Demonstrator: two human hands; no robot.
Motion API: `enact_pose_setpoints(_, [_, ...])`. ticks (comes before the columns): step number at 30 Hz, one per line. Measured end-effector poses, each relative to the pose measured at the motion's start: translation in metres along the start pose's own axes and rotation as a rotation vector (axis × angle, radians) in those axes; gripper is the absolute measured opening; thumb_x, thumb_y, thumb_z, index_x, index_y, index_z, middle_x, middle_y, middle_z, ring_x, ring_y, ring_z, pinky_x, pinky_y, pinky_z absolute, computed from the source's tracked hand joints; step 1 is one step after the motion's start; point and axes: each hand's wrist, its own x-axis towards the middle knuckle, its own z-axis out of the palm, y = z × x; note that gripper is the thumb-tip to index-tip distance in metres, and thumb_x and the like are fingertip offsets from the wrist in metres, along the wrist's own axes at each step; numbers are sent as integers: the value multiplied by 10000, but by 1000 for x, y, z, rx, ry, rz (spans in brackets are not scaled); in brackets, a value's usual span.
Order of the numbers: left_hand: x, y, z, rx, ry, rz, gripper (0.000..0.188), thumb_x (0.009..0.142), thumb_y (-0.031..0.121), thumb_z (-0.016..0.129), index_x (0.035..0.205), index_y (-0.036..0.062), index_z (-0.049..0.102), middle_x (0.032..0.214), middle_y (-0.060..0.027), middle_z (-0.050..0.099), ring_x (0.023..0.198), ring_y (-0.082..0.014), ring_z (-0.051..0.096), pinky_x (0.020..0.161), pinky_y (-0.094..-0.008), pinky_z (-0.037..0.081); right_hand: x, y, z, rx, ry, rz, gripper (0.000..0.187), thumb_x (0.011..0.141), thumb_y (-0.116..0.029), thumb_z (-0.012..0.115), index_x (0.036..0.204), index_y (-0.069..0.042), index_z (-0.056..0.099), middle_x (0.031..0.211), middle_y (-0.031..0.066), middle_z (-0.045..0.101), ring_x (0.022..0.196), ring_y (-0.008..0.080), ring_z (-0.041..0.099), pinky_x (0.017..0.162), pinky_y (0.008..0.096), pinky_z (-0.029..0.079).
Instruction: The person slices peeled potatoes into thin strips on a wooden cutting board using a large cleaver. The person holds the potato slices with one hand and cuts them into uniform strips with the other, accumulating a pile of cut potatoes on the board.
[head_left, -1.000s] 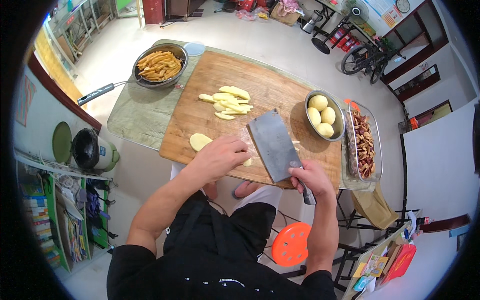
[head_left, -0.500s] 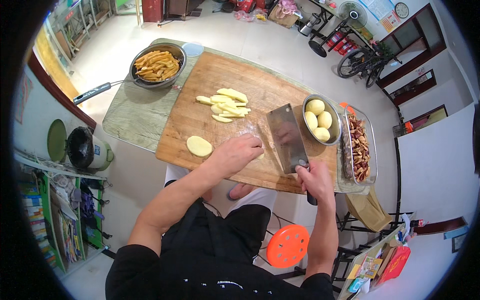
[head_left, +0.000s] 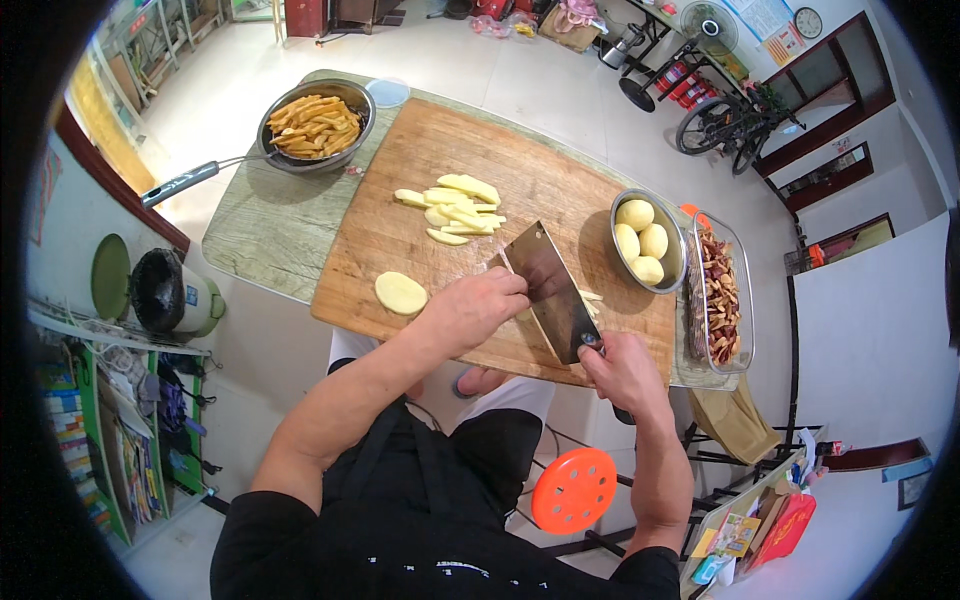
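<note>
My right hand (head_left: 622, 372) grips the dark handle of a cleaver (head_left: 552, 285), its broad blade tilted down against the cutting board (head_left: 400, 160). Close to the blade's left side, the fingers of my left hand (head_left: 482, 308) are bent and pressed down on a piece of potato, mostly hidden beneath them. A few thin potato strips (head_left: 593, 298) show to the right of the blade. Farther up the board lies a loose pile of pale potato sticks (head_left: 460, 208). One oval potato slice (head_left: 401, 293) rests flat left of my left hand.
A metal bowl of peeled potatoes (head_left: 640, 240) stands at the board's right, beside a glass dish of brownish-red pieces (head_left: 720, 300). At the far left, a long-handled pan (head_left: 355, 155) holds browned fries. A round pale lid (head_left: 387, 92) lies near it. An orange stool (head_left: 574, 490) stands below the table.
My right hand has brought the cleaver leftward, so its blade now stands right at my left fingers. Thin potato strips have come into view behind the blade. My left hand has barely moved.
</note>
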Motion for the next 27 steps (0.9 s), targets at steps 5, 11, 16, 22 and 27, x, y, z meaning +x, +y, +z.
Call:
enact_pose_setpoints(5, [-1,2,-1,-15,5,-7,264,905,102,590,1134,30,700,1197,-114,657,1171,-311,627,1005,-395,527,1,-16,-12,38,-123,103,377,958,-253,604,809,91,647,581,212,615,545,337,684,613,472,557])
enact_pose_setpoints(11, [-2,0,0,-32,-3,-11,266,904,101,588,1135,31,700,1201,-116,664,1179,-310,630,1008,-391,527,9,-23,-2,-31,-92,27,366,967,-232,585,789,82,649,557,188,613,527,321,674,593,458,551])
enact_pose_setpoints(16, [-2,-2,3,-46,48,6,260,901,104,591,1127,33,699,1168,-114,672,1153,-311,641,991,-394,532,6,-4,13,155,-10,66,358,967,-204,597,697,31,605,559,76,613,463,154,599,491,343,492])
enact_pose_setpoints(22, [-3,-2,3,-11,55,4,244,903,101,583,1108,33,696,1138,-116,667,1124,-310,649,959,-394,545,-2,-3,17,69,21,33,324,974,-186,601,732,29,611,572,69,611,460,154,589,481,348,476])
enact_pose_setpoints(27, [-2,0,0,-16,54,-3,209,902,105,580,1064,31,689,1074,-115,646,1087,-312,649,933,-402,552,-3,-7,15,24,2,52,391,958,-226,577,698,60,632,539,176,603,504,300,664,564,448,539])
